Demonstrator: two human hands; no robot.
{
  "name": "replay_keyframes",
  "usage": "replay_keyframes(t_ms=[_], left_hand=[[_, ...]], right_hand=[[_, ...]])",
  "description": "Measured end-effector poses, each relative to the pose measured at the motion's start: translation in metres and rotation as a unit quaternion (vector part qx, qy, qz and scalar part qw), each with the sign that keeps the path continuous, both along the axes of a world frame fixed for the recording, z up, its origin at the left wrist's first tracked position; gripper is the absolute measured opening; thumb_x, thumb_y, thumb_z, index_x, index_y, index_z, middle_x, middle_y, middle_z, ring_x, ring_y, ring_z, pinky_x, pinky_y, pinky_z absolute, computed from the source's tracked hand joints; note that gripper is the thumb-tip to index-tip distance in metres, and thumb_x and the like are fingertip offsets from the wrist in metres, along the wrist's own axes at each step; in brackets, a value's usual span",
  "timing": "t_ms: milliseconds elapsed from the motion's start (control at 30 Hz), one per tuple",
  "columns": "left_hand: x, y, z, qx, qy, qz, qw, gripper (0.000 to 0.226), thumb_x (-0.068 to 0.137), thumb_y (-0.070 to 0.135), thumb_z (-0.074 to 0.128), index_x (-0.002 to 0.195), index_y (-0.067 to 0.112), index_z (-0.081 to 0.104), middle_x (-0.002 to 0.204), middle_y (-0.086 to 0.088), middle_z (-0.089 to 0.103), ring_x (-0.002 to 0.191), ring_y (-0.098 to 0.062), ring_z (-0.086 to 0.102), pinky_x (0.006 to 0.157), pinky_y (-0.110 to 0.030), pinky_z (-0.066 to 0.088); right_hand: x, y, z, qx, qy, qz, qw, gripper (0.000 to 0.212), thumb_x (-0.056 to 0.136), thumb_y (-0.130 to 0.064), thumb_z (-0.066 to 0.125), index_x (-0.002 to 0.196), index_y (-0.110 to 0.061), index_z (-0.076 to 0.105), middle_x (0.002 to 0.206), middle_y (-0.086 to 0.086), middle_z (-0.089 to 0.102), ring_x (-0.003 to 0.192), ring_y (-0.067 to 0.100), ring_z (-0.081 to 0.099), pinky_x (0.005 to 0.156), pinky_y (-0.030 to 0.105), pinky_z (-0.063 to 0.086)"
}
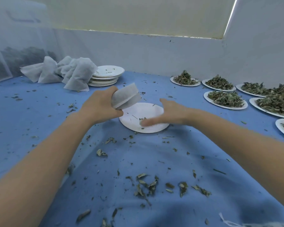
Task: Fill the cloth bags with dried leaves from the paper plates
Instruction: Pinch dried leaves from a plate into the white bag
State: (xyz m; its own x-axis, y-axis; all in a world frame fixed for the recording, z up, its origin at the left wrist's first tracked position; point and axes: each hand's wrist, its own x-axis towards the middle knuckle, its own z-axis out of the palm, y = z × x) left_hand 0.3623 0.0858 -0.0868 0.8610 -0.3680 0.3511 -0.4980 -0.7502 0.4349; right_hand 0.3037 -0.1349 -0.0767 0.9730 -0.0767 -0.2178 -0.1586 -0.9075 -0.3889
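My left hand (100,104) grips a white cloth bag (126,96), dark with leaves inside, and holds it tilted just above the far left rim of a paper plate (152,128). That plate lies in the middle of the blue cloth and carries only a few leaf crumbs (142,120). My right hand (167,114) reaches over the plate from the right, fingers stretched flat and blurred, their tips touching the crumbs.
Several paper plates heaped with dried leaves (225,99) line the right side. A stack of used plates (105,77) and a pile of limp cloth bags (64,71) sit at the back left. Loose leaves (147,185) litter the blue cloth (39,115).
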Motion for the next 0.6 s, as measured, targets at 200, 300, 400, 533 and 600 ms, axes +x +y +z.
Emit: replay_keyframes(t_ms=[200,300,400,533,600], left_hand=[[-0.017,-0.002,0.002,0.000,0.013,0.054,0.998,0.045,0.072,0.026,0.069,0.110,0.020,0.045,0.096,0.000,0.053,0.089,-0.023,0.049,0.072,-0.037,0.045],[-0.022,0.000,0.003,-0.031,0.062,0.084,0.994,0.047,0.072,0.029,0.069,0.110,0.018,0.042,0.098,0.000,0.052,0.088,-0.022,0.050,0.067,-0.034,0.040],[-0.021,0.004,0.009,-0.084,0.103,0.097,0.986,0.049,0.071,0.034,0.068,0.107,0.015,0.040,0.094,0.003,0.050,0.083,-0.017,0.051,0.061,-0.033,0.037],[-0.001,0.012,0.026,-0.132,0.123,0.114,0.977,0.053,0.074,0.030,0.064,0.113,0.008,0.035,0.108,-0.009,0.048,0.090,-0.025,0.049,0.067,-0.034,0.038],[0.013,0.016,0.034,-0.149,0.134,0.127,0.971,0.058,0.071,0.026,0.062,0.118,0.005,0.034,0.112,-0.016,0.048,0.089,-0.027,0.047,0.070,-0.034,0.040]], right_hand=[[0.000,0.020,-0.021,-0.021,-0.005,-0.040,0.999,0.151,0.031,-0.083,0.070,0.149,-0.024,-0.004,0.149,0.009,0.023,0.138,0.030,0.019,0.109,0.050,0.027],[0.000,0.022,-0.022,0.002,-0.029,-0.066,0.997,0.148,0.029,-0.080,0.073,0.147,-0.023,0.004,0.145,0.009,0.027,0.135,0.029,0.022,0.107,0.046,0.028],[0.005,0.025,-0.018,0.060,-0.062,-0.098,0.991,0.146,0.034,-0.075,0.077,0.147,-0.025,-0.001,0.144,0.008,0.025,0.135,0.027,0.019,0.104,0.043,0.027],[0.027,0.035,0.003,0.107,-0.101,-0.105,0.984,0.144,0.042,-0.070,0.080,0.148,-0.023,-0.006,0.145,0.011,0.022,0.136,0.029,0.018,0.106,0.045,0.027],[0.045,0.044,0.015,0.118,-0.116,-0.100,0.981,0.142,0.045,-0.068,0.080,0.148,-0.022,-0.006,0.146,0.011,0.024,0.136,0.030,0.019,0.105,0.046,0.027]])
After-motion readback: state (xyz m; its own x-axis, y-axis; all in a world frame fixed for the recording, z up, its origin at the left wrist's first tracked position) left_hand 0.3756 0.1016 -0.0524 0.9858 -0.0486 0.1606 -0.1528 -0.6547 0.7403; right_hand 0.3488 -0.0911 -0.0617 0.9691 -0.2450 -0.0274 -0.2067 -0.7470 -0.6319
